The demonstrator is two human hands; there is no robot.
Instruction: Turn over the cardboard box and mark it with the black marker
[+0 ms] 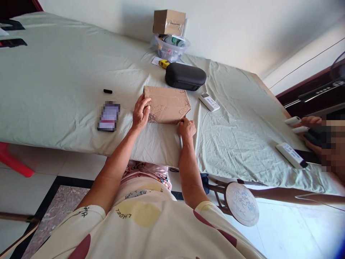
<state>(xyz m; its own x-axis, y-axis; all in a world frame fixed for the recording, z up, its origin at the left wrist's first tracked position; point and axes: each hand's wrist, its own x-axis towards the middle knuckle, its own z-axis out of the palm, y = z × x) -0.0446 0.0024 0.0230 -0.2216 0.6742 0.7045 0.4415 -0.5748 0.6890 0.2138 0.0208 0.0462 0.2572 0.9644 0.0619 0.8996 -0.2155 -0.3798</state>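
Observation:
A brown cardboard box lies on the cloth-covered table in front of me, its flaps closed. My left hand grips the box's left end, the thumb over the near face and the fingers along the side. At the near right corner, my right hand is closed with curled fingers against the box edge; its fingertips are partly hidden. Just behind the box sits a black hard case. To the right lies a white device with a dark end. A phone rests left of my left hand.
A plastic tub with a smaller carton above it stands by the wall, near a yellow tape measure. Another person's hands are at the right, near a second white device. A round stool stands below the table edge.

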